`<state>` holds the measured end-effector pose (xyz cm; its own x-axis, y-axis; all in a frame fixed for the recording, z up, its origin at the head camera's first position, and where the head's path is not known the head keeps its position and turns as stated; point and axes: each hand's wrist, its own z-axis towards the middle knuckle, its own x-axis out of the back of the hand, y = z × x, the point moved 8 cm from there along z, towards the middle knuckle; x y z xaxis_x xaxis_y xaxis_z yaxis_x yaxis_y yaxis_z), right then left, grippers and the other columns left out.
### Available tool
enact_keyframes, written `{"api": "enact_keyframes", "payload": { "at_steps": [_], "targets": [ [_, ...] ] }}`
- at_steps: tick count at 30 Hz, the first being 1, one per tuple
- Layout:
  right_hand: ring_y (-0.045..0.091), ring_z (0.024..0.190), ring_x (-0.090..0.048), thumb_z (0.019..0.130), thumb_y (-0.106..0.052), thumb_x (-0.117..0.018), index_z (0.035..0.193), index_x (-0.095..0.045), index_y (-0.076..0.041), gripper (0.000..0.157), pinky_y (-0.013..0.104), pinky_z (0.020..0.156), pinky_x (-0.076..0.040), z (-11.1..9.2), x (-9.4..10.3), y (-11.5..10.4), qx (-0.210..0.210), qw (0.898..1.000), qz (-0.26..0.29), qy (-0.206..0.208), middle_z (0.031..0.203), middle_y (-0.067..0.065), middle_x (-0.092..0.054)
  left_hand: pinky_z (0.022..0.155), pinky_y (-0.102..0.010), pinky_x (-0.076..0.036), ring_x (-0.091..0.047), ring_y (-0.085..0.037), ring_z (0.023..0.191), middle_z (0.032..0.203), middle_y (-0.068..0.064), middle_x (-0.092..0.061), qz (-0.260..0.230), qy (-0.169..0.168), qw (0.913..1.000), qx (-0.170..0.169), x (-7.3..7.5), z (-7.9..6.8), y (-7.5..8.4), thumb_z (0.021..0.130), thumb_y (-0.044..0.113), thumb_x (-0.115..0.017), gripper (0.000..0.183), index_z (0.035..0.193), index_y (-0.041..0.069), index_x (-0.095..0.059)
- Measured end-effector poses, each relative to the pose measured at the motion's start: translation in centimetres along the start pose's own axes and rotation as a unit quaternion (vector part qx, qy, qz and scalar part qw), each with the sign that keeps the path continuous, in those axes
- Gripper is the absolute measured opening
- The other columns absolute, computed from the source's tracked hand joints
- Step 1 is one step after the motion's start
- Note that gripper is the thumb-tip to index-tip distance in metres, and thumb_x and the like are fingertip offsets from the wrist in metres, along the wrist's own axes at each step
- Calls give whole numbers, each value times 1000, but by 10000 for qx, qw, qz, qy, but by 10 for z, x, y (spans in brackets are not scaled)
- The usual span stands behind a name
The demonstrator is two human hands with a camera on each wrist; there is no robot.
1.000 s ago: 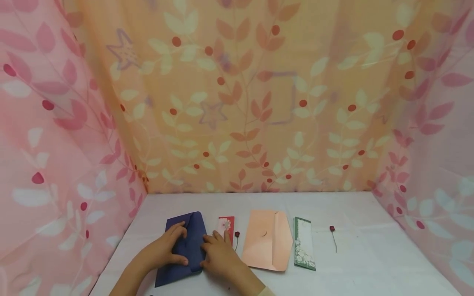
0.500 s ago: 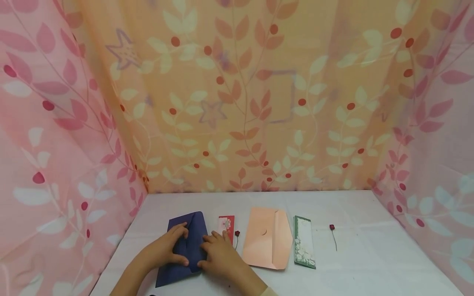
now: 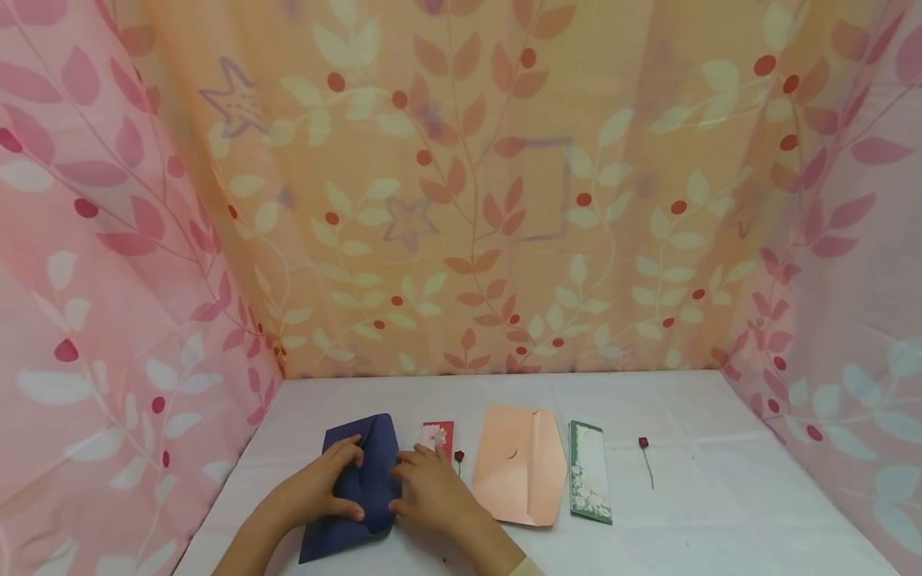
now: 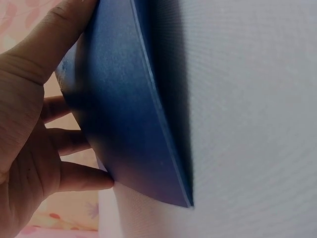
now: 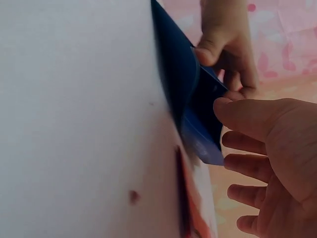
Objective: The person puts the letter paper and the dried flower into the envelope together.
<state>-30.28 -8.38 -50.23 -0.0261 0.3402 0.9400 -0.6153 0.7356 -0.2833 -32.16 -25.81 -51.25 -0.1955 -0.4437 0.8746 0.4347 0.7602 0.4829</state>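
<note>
As left grip (image 3: 306,490) is pinching navy envelope (image 3: 350,482), right grip (image 3: 438,492) lying spread by flap (image 3: 382,476), excess squeezing is risking creases.

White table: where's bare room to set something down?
Widest: between the rightmost rose and the right pink curtain. A narrower strip lies between the peach envelope and the orange curtain. Crowded: from the blue envelope, with left hand and right hand there, to the green card.
</note>
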Motion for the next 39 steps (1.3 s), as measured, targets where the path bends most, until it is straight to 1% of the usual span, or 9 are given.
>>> {"api": "enact_keyframes", "payload": {
  "at_steps": [6,12,14,19,22,26,30,33,39],
  "targets": [
    [33,140,-51,89,-41,-78,131,-69,-20,48,60,117,-33,3,12,5,6,9998,113,167,145,3,-61,103,-61,-47,-52,-42,132,157,-22,-39,14,-29,10000,3,3,-2,0,69,64,-85,70,114,24,-50],
    [32,138,-53,88,-39,-80,132,-68,-19,50,56,118,-34,4,21,6,39,9988,219,436,143,3,-62,103,-61,-46,-51,-43,132,157,-22,-39,-19,-32,10000,30,6,-2,1,69,61,-86,70,115,22,-51],
    [29,136,-54,87,-39,-80,132,-67,-19,51,54,118,-35,3,23,6,4,9984,278,501,141,2,-63,104,-62,-46,-51,-43,133,158,-23,-39,-27,-55,10000,44,7,-2,1,69,61,-86,70,115,22,-50],
    [23,130,-58,86,-39,-82,130,-68,-17,52,51,113,-41,2,31,13,-344,9957,409,757,132,0,-68,105,-63,-44,-49,-45,135,158,-22,-38,-77,-23,10000,46,8,-2,0,68,60,-87,70,115,23,-50],
    [23,127,-59,85,-39,-82,129,-68,-17,52,49,111,-43,0,38,18,-561,9934,469,880,129,0,-69,106,-62,-44,-49,-43,135,158,-21,-38,-34,21,10000,26,9,-3,0,68,61,-87,71,114,23,-50],
    [24,126,-60,84,-41,-83,131,-68,-17,54,48,109,-44,-4,44,25,-756,9905,670,929,130,2,-69,105,-61,-45,-50,-42,135,158,-21,-39,0,7,10000,39,8,-4,1,67,61,-87,71,115,22,-50],
    [25,126,-60,83,-40,-83,131,-68,-17,55,50,108,-45,-7,45,30,-916,9870,950,917,131,2,-69,106,-62,-44,-49,-43,135,158,-21,-38,-85,-62,9999,41,3,-1,3,69,60,-87,71,117,22,-51],
    [25,125,-61,83,-40,-83,130,-68,-17,54,50,107,-46,-11,45,33,-1029,9861,967,876,131,2,-69,107,-63,-43,-47,-44,137,159,-21,-37,-119,-95,9999,34,0,1,3,69,60,-87,71,117,22,-51],
    [29,116,-62,81,-36,-84,126,-70,-14,52,51,100,-49,-23,46,47,-1285,9828,967,910,126,5,-71,107,-64,-41,-46,-47,138,159,-23,-36,-198,-80,9998,55,-1,0,1,68,57,-89,70,115,22,-50]
  ]
}}
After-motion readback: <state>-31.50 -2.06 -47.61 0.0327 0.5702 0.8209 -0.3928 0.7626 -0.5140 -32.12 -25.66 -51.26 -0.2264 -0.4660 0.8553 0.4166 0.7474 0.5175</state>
